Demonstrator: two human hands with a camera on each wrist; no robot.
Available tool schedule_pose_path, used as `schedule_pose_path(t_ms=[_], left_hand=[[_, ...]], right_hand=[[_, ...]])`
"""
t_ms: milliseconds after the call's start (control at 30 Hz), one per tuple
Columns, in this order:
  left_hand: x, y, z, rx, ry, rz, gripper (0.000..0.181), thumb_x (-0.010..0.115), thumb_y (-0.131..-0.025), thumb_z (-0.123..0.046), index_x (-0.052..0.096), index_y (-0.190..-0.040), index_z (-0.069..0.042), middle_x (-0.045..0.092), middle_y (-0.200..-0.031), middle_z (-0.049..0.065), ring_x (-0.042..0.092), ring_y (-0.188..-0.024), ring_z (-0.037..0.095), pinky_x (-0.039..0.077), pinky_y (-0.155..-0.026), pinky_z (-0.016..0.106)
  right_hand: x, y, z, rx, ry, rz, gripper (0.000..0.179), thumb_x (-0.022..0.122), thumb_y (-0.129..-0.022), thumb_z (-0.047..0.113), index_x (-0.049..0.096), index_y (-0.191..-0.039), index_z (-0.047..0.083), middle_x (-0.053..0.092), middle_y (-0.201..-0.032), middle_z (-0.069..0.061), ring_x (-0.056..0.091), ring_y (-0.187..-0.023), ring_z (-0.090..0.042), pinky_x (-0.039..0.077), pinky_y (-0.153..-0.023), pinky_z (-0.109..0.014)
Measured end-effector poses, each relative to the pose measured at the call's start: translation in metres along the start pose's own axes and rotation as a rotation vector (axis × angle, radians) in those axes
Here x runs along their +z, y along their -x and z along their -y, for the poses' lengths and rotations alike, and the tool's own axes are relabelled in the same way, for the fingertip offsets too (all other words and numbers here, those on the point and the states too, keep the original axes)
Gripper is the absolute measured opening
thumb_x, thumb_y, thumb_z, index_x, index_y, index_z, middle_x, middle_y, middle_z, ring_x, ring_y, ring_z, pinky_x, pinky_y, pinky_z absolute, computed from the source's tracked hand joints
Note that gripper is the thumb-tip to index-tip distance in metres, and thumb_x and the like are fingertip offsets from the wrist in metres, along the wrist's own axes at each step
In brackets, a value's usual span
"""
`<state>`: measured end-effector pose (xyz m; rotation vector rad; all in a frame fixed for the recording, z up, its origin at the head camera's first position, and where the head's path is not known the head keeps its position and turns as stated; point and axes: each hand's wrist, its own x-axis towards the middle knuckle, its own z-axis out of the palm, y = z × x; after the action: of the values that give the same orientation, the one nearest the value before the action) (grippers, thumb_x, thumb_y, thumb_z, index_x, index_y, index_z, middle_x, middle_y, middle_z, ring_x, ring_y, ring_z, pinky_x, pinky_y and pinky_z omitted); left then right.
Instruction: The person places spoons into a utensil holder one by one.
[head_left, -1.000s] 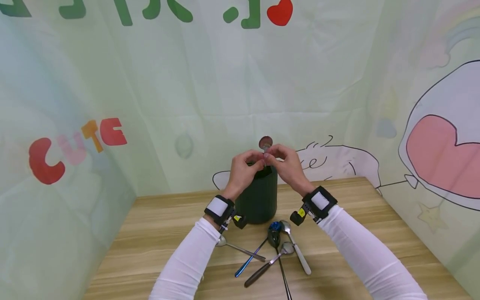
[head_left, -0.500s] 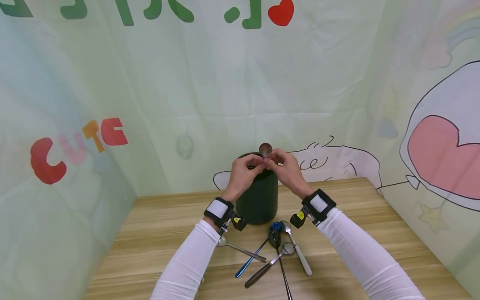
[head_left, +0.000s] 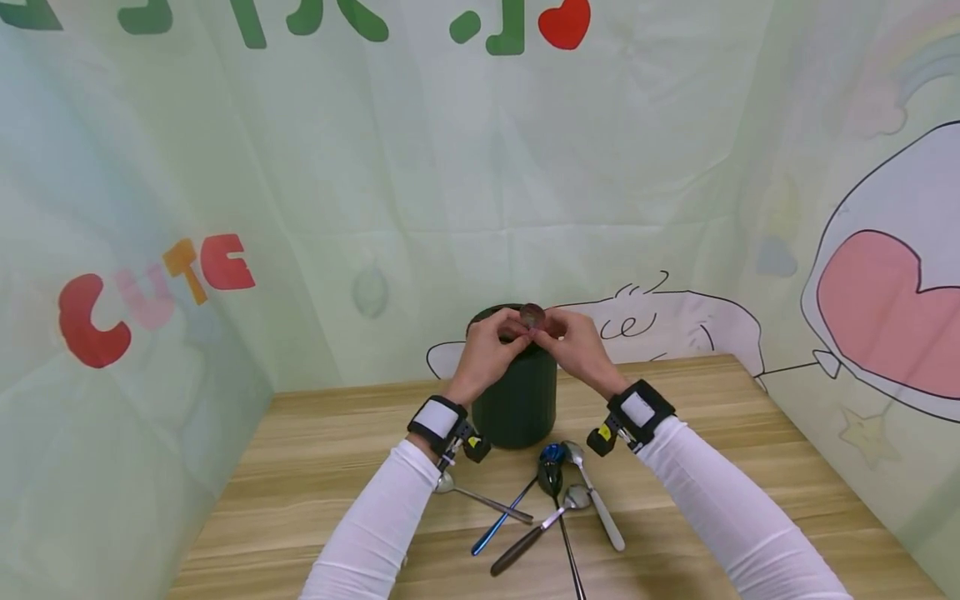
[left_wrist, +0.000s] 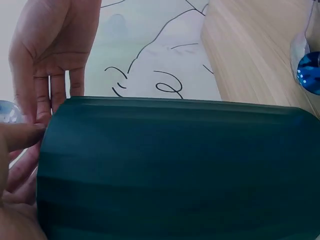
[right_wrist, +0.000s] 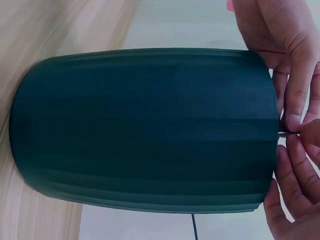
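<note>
In the head view a spoon stands upright over the mouth of a dark green, ribbed pot (head_left: 514, 404), its round bowl (head_left: 532, 316) uppermost. My left hand (head_left: 486, 354) and my right hand (head_left: 581, 348) meet at the spoon, pinching it just below the bowl between thumbs and fingers. A short bit of the thin metal handle (right_wrist: 287, 133) shows at the pot's rim in the right wrist view; the rest is hidden inside. Seen from the left wrist, the pot's side (left_wrist: 175, 165) fills most of the picture, with the fingertips right at its rim.
Several spoons lie crossed on the wooden table (head_left: 322, 467) in front of the pot: a blue one (head_left: 491, 533), a black one (head_left: 550, 478), a brown-handled one (head_left: 517, 550), a white-handled one (head_left: 604, 517) and a silver one (head_left: 491, 502). A printed cloth (head_left: 420, 150) hangs behind.
The spoon has come down into the pot, its bowl dropping to the level of the fingertips. Both hands have lowered slightly; the spoons on the table have stayed where they were.
</note>
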<state>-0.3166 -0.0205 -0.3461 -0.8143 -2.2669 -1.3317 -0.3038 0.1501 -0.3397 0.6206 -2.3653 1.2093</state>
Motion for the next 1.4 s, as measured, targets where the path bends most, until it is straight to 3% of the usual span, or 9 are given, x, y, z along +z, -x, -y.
schedule_pose_path(t_ms=[167,400,733,1167,1400], left_hand=[[0.000,0.000,-0.001,-0.016,-0.057,0.028,0.017,0.068,-0.083,-0.012,0.061,-0.097,-0.015,0.065,-0.084,-0.005,0.058,-0.078,0.002,0.050,-0.073,0.030],[-0.003,-0.002,-0.004,-0.042,-0.107,0.106,0.024,0.070,-0.080,-0.007,0.059,-0.100,-0.013,0.065,-0.083,-0.002,0.059,-0.075,0.004,0.052,-0.068,0.028],[-0.005,-0.004,-0.008,-0.084,-0.165,0.160,0.020,0.071,-0.080,-0.008,0.062,-0.097,-0.011,0.065,-0.083,-0.002,0.059,-0.074,0.006,0.051,-0.069,0.028],[-0.007,-0.003,-0.010,-0.088,-0.130,0.175,0.016,0.069,-0.081,-0.011,0.062,-0.095,-0.012,0.065,-0.086,-0.001,0.059,-0.077,0.005,0.051,-0.071,0.027],[-0.009,0.001,-0.009,-0.056,-0.044,0.181,0.018,0.069,-0.082,-0.011,0.062,-0.098,-0.011,0.066,-0.093,0.000,0.060,-0.082,0.004,0.051,-0.075,0.027]], right_hand=[[0.001,0.001,-0.002,-0.008,0.018,0.001,0.010,0.064,-0.087,0.018,0.064,-0.096,0.016,0.065,-0.082,0.004,0.057,-0.081,-0.012,0.049,-0.074,-0.040],[0.003,0.002,-0.005,-0.032,0.072,0.037,0.006,0.066,-0.086,0.018,0.064,-0.091,0.015,0.065,-0.086,0.002,0.056,-0.082,-0.013,0.048,-0.072,-0.040],[0.002,0.005,-0.009,-0.060,0.186,0.077,0.009,0.065,-0.085,0.016,0.069,-0.089,0.010,0.059,-0.103,-0.006,0.051,-0.097,-0.024,0.044,-0.083,-0.045],[0.002,0.005,-0.008,-0.042,0.188,0.084,0.016,0.065,-0.086,0.019,0.069,-0.097,0.009,0.059,-0.104,-0.006,0.050,-0.098,-0.023,0.044,-0.083,-0.045],[0.000,0.008,-0.006,-0.015,0.171,0.088,0.021,0.065,-0.086,0.021,0.066,-0.105,0.012,0.059,-0.109,-0.007,0.051,-0.104,-0.024,0.043,-0.088,-0.047]])
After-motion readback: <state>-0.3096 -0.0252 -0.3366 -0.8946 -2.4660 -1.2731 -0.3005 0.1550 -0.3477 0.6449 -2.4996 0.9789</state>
